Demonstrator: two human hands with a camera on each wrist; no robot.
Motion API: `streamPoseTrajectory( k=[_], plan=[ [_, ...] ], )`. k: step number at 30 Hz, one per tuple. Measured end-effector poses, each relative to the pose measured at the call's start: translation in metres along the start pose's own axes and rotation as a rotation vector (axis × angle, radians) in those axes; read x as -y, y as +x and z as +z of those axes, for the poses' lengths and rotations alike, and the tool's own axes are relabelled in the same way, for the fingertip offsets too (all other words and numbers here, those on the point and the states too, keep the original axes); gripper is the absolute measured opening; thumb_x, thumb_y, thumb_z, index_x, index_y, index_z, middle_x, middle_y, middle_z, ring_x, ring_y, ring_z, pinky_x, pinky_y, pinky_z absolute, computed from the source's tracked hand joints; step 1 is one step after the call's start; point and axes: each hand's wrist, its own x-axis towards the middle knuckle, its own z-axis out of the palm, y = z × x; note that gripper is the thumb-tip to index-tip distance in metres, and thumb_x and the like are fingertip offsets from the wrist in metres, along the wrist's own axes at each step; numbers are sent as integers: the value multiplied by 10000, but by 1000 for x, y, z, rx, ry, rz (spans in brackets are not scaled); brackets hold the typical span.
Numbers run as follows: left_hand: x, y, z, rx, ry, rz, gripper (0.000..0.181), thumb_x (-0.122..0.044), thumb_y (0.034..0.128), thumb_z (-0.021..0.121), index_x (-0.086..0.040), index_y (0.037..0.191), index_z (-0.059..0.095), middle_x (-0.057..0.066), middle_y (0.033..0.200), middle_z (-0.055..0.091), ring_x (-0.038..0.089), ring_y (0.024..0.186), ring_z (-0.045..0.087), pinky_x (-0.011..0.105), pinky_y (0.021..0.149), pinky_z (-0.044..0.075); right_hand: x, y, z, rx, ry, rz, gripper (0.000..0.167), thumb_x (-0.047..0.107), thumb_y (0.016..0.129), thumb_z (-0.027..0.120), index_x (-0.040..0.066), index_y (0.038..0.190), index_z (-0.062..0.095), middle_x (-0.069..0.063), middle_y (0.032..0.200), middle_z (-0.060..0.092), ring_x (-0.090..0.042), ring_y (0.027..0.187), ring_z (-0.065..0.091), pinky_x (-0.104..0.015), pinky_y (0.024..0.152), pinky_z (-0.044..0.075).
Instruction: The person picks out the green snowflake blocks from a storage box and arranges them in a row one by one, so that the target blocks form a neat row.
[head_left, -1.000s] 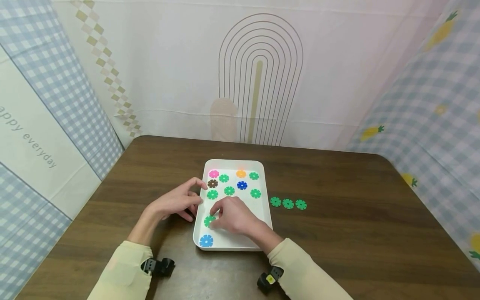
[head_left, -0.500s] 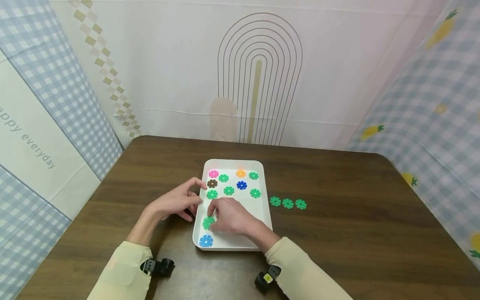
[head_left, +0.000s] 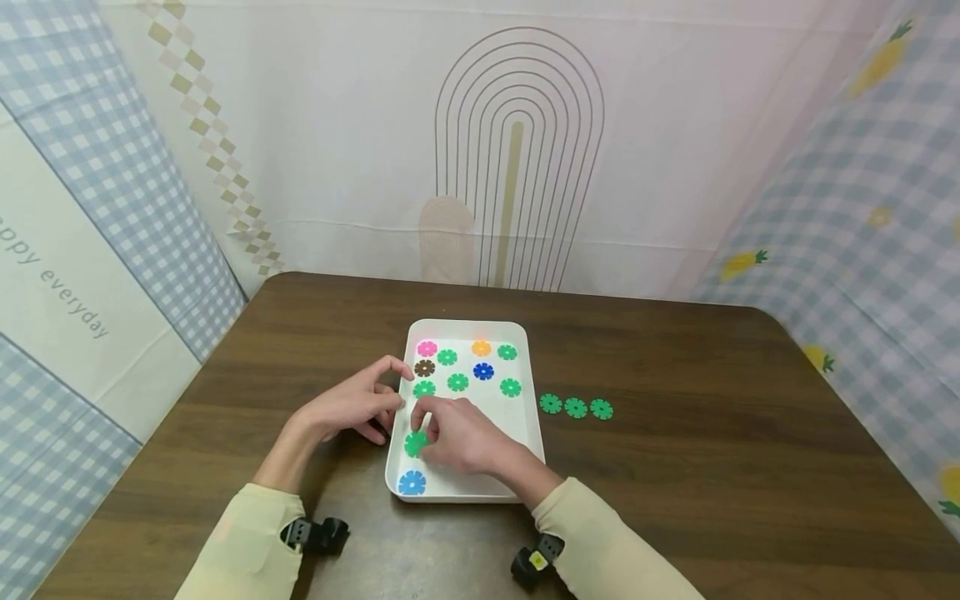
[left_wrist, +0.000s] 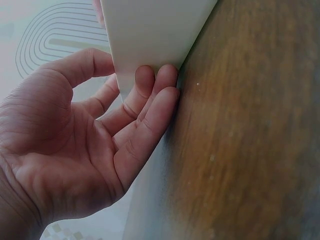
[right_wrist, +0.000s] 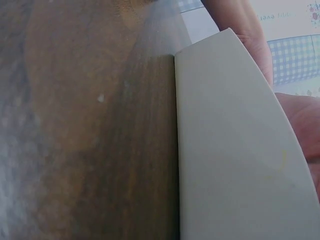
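Observation:
A white tray (head_left: 480,493) lies on the table with notched plastic snowflake discs in it. My left hand (head_left: 352,402) holds the tray's left side; in the left wrist view, thumb and bent fingers of the left hand (left_wrist: 95,120) touch its rim and outer wall. Over the tray's near half, my right hand (head_left: 465,435) has thumb and index finger at the edges of a green snowflake disc (head_left: 415,443). Just below lies a light blue disc (head_left: 412,482). In the right wrist view the tray wall (right_wrist: 235,140) hides most of the right hand (right_wrist: 302,130).
Several more discs fill the tray's far half, among them a pink disc (head_left: 427,348), a brown disc (head_left: 424,367), an orange disc (head_left: 481,347) and a dark blue disc (head_left: 483,371). Three green discs (head_left: 575,407) form a row on the table (head_left: 712,433) right of the tray.
My right index finger has shifted slightly left over the green disc, and the disc has moved a little left with it. The left hand and tray stay in place.

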Motion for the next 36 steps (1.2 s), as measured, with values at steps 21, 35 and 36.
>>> streamPoseTrajectory(
  k=[21, 35, 36],
  plan=[
    [-1, 1, 1, 4, 6, -8, 444, -119, 996, 576, -120, 1411, 418, 104, 915, 638, 202, 745, 642, 351, 629, 614, -9, -9, -19, -58, 193, 15, 213, 102, 895, 832, 214, 1051, 741, 42, 848, 714, -152, 811, 622, -281, 664, 496],
    [0, 1, 0, 4, 11, -6, 462, -124, 994, 579, -104, 1422, 405, 114, 939, 655, 198, 745, 650, 357, 636, 619, -20, -20, -32, -102, 310, 38, 196, 135, 891, 843, 214, 1057, 774, 32, 863, 720, -174, 850, 654, -331, 706, 497],
    [-1, 1, 0, 4, 12, -7, 460, -124, 997, 578, -104, 1423, 405, 114, 937, 653, 199, 745, 648, 358, 636, 619, -21, -21, -33, -103, 317, 39, 195, 139, 892, 843, 211, 1059, 773, 28, 866, 721, -178, 853, 653, -331, 704, 494]
  ],
)
